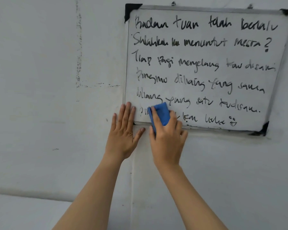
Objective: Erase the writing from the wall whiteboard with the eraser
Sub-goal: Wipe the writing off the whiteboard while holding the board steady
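- Right now the right hand (167, 138) has its fingers clamped round the blue eraser (160, 113), pressing it against the whiteboard (206, 75) at about seven o'clock on its face, just above the bottom frame
- Eraser pokes out at twelve o'clock from the knuckles, covering part of the last line of writing (201, 62)
- Left hand (123, 135) lies flat, fingers spread open and holding nothing, at nine o'clock from the eraser, fingertips over the board's lower left corner, palm on the wall (40, 63)
- Progress looks early: six lines above sit full and dark, bottom line only broken near the eraser
- Nearly the whole board is left to wipe, I'd judge
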